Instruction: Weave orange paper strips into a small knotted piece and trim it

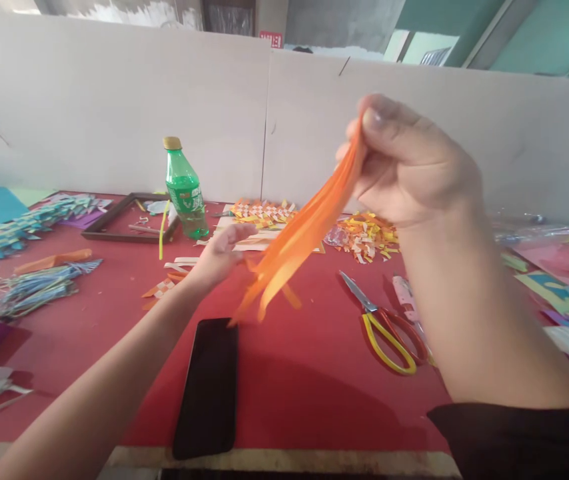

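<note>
My right hand (404, 163) is raised above the red table (314, 380) and pinches the top end of a bundle of orange paper strips (299, 237). The strips hang down and to the left, their loose ends blurred. My left hand (222, 253) reaches forward low over the table, fingers stretched out and apart, close to the lower ends of the strips and holding nothing that I can see. A woven orange and white paper mat (262, 212) lies beyond it.
A black phone (208, 387) lies near the front edge. Red and yellow scissors (384, 323) lie at the right. A green bottle (184, 190) stands by a dark frame (114, 223). Paper scraps (367, 237) and blue strip bundles (34, 287) lie around. A cardboard wall (114, 107) closes the back.
</note>
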Motion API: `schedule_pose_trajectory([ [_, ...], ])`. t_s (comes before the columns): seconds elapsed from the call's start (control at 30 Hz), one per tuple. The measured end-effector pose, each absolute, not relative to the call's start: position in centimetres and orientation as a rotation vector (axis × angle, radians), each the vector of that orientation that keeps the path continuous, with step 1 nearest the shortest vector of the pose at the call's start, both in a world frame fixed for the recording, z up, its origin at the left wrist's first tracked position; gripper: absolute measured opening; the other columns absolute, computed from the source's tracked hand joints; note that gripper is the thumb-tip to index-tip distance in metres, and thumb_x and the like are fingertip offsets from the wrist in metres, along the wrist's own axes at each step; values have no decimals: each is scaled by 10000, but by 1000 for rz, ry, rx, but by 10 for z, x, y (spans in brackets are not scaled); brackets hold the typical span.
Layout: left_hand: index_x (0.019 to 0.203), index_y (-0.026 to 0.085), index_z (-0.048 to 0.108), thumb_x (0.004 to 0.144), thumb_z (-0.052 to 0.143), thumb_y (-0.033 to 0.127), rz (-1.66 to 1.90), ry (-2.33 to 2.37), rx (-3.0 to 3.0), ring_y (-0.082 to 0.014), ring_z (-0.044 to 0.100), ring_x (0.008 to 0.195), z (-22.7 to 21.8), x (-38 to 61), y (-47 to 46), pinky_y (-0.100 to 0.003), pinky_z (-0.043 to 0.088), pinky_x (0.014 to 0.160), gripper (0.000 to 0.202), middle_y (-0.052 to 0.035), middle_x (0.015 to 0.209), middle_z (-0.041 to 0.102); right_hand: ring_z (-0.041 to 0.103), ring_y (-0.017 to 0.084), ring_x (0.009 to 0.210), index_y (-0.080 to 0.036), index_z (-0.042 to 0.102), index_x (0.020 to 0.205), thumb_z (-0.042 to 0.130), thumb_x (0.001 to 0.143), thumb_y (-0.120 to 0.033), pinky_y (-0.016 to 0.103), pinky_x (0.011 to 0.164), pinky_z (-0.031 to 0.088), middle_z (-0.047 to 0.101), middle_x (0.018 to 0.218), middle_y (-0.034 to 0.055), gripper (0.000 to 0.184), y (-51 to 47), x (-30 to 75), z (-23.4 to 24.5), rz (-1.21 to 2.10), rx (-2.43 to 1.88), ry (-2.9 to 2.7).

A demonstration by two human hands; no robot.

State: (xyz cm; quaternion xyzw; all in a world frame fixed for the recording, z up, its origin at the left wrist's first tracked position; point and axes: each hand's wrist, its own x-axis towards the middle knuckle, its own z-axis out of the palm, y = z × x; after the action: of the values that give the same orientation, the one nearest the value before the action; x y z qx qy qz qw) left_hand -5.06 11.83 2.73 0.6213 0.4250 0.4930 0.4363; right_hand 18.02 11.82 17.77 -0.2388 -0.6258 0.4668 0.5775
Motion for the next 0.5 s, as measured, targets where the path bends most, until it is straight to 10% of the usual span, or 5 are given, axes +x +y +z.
schedule_pose_trajectory([
  [0.5, 1045, 150, 735, 942, 514, 437, 1212, 573, 1436, -308, 609, 1212, 119, -13, 87, -460, 441, 1068, 377, -78, 1080, 748, 694, 183, 745, -234, 749, 773, 836, 717, -245, 368, 730, 628, 721, 758, -7, 104, 97, 157, 163, 830, -733, -1720],
])
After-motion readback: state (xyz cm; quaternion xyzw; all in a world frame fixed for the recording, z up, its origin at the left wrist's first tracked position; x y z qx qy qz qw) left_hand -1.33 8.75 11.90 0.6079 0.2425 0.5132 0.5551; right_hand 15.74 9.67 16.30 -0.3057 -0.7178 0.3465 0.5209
